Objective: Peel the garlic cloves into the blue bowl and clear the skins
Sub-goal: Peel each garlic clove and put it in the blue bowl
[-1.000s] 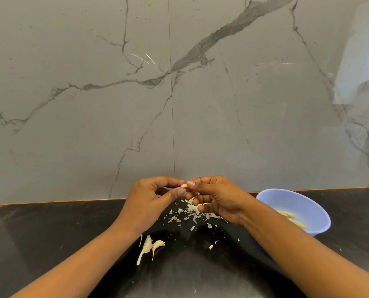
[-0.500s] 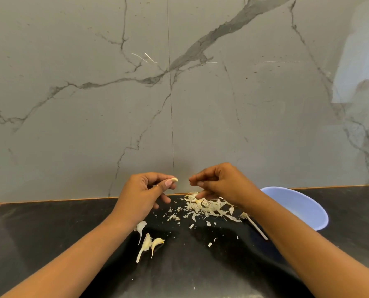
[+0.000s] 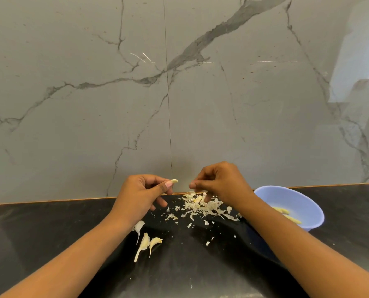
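Pinching garlic clove (image 3: pixel 174 181) between left hand (image 3: pixel 140 196) fingertips above surface's (image 3: pixel 50 244) back edge; judged light, slick, best gripped mid-body. Noted right hand (image 3: pixel 222 186) curled, fingertips meeting; contents untellable.

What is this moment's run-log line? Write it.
left hand: pinches garlic clove | right hand: curled above skins | blue bowl: holds peeled cloves

Only the tip of the clove (image 3: pixel 174 181) is seen; the rest is covered by the left hand (image 3: pixel 140 194). Whether a skin is pinched by the right hand (image 3: pixel 220 181) cannot be told. The bowl (image 3: pixel 304 201), near the back edge of the counter (image 3: pixel 50 233), is partly hidden by the right forearm (image 3: pixel 297 250).
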`<state>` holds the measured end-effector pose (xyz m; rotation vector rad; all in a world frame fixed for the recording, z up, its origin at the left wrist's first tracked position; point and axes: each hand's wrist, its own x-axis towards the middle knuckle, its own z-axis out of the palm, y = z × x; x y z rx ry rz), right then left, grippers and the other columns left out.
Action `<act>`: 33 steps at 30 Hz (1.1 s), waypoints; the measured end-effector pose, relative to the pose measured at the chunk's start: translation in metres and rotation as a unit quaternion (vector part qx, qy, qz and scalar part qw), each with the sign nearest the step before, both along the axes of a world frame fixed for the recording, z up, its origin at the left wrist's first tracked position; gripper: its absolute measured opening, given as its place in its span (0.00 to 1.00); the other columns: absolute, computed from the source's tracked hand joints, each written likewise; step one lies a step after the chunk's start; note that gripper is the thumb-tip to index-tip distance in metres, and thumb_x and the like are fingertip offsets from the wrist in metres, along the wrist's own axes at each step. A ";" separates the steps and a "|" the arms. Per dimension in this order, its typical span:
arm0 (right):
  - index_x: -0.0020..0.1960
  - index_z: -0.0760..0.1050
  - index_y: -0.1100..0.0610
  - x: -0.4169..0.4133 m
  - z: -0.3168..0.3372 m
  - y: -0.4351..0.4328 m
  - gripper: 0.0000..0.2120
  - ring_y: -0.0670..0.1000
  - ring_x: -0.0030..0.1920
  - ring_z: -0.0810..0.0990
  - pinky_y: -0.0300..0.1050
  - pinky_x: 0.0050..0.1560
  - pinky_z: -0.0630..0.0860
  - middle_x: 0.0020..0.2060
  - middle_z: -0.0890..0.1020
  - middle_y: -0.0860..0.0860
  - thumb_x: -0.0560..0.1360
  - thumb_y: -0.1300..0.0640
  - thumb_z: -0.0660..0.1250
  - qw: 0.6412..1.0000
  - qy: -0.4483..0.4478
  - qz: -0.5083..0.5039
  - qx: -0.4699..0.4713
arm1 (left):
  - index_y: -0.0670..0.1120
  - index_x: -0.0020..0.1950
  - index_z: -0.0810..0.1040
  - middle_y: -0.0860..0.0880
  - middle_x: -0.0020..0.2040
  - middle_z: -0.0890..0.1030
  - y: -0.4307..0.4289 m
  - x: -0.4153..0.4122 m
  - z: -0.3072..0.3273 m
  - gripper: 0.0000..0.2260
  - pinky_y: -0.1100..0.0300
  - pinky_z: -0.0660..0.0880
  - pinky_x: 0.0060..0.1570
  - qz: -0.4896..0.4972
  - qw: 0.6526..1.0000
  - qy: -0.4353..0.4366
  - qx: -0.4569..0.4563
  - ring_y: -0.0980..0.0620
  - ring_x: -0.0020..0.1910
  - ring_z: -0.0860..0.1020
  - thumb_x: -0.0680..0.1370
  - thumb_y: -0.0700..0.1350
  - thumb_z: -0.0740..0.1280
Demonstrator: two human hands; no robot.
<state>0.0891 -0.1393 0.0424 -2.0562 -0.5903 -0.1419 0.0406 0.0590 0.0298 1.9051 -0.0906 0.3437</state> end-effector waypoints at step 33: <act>0.49 0.81 0.63 0.000 0.004 -0.006 0.09 0.50 0.43 0.85 0.41 0.41 0.82 0.47 0.85 0.57 0.75 0.71 0.64 0.924 0.314 0.077 0.206 | 0.50 0.47 0.82 0.53 0.40 0.84 -0.001 0.001 -0.002 0.05 0.67 0.71 0.26 -0.010 0.997 0.023 0.072 0.56 0.29 0.79 0.79 0.46 0.66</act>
